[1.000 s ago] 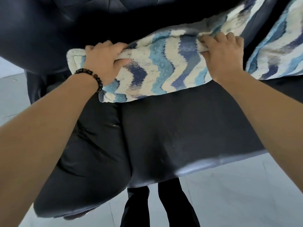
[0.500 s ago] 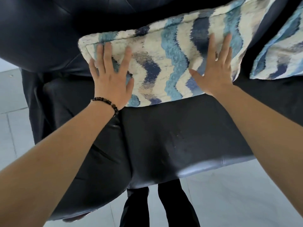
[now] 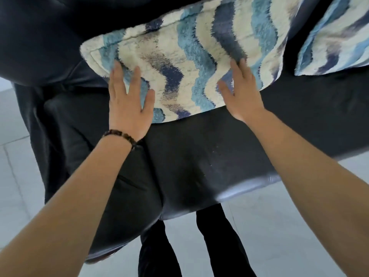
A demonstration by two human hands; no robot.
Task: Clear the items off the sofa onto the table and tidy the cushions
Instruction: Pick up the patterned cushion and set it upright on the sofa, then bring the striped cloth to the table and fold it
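Observation:
A cushion (image 3: pixel 185 62) with blue, navy and cream wavy stripes leans against the backrest of the black leather sofa (image 3: pixel 199 152), its lower edge on the seat. My left hand (image 3: pixel 129 102), with a beaded bracelet on the wrist, lies flat and open against the cushion's lower left part. My right hand (image 3: pixel 242 90) lies flat and open against its lower right part. A second cushion (image 3: pixel 335 39) of the same pattern leans on the backrest further right, partly cut off by the frame.
The sofa's left armrest (image 3: pixel 111 196) bulges out below my left arm. Pale tiled floor (image 3: pixel 289 226) lies in front of the sofa and to its left. My dark trouser legs (image 3: pixel 199 246) stand at the seat's front edge.
Both hands let go of the cushion's top edge and opened flat on its face. The cushion now stands up against the backrest, and my hands have slid lower on it.

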